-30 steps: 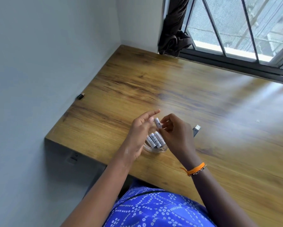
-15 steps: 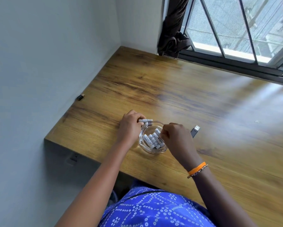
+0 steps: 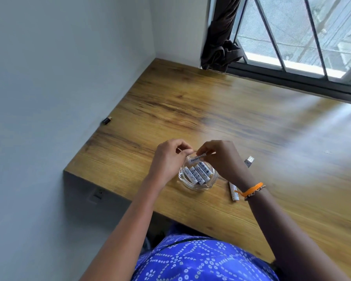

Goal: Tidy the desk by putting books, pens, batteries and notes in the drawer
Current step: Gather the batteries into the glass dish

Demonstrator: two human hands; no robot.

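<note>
Both hands, left hand (image 3: 166, 161) and right hand (image 3: 221, 159), pinch one light, slick, rigid battery (image 3: 197, 158) by its ends at the glass dish's (image 3: 213, 182) twelve o'clock rim.

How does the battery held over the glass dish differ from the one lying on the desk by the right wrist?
The held battery is up in the air, pinched between left hand and right hand over the glass dish; the loose battery rests on the desk, outside the dish. The held one lies crosswise, the loose one points roughly toward the person. Both are white with dark print.

1 head view, downward, close over desk (image 3: 251, 122)
</note>
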